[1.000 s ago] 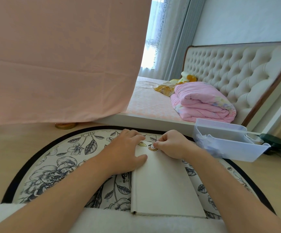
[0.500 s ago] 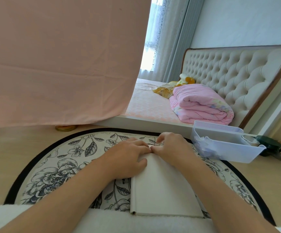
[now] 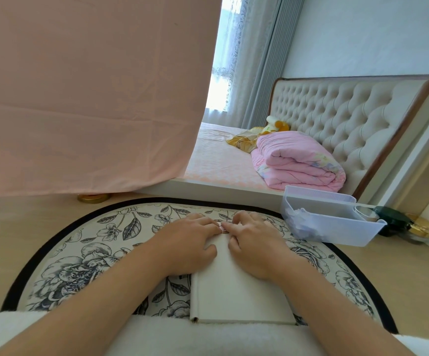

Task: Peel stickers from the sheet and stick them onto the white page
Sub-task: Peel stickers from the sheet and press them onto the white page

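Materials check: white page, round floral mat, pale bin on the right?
White page: matt paper on a stiff, board-like block, judging by its thick straight edge. Round floral mat: looks like printed fabric, matt, with a black bound rim. Bin: translucent moulded plastic, slightly glossy; contents show through its wall.

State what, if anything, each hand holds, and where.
Left hand lies flat on the page. Right hand touches a sticker at the far end, but a pinch cannot be told.

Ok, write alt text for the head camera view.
The left hand and right hand meet over a small sticker at the far end of a white page on a floral mat. A plastic bin stands at right, a bed behind.
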Demonstrator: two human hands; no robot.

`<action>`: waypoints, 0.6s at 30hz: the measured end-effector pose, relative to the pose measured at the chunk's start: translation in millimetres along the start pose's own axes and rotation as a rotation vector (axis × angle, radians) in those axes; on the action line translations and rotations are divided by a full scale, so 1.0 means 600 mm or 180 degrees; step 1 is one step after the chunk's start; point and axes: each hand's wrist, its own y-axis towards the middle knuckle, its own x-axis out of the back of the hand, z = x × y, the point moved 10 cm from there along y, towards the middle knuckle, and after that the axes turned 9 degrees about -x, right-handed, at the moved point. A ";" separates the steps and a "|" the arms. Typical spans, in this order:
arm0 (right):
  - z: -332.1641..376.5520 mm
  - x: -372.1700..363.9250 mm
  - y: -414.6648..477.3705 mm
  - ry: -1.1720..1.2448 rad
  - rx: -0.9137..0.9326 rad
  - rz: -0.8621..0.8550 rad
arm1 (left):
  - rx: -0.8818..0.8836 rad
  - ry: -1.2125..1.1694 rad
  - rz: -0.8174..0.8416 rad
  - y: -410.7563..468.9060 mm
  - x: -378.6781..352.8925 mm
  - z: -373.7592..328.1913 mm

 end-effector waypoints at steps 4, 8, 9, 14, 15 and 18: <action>-0.003 -0.005 -0.006 0.0019 -0.0030 0.0048 | 0.0063 0.0102 0.0081 -0.002 -0.004 -0.001; -0.008 -0.001 -0.017 0.0149 -0.0016 0.0057 | 0.0148 0.0186 0.0218 -0.001 -0.007 -0.002; -0.010 0.000 -0.018 0.0198 -0.0023 0.0055 | 0.0159 0.0249 0.0285 0.001 -0.010 -0.004; -0.010 -0.009 -0.012 0.0146 -0.0061 0.0113 | 0.0241 0.0598 0.0555 0.018 -0.020 -0.011; -0.009 -0.012 -0.011 0.0094 -0.0061 0.0150 | 0.0244 0.0640 0.0548 0.019 -0.019 -0.013; -0.010 -0.017 -0.008 -0.0050 -0.0050 0.0270 | 0.0245 0.0761 0.0515 0.014 -0.018 -0.017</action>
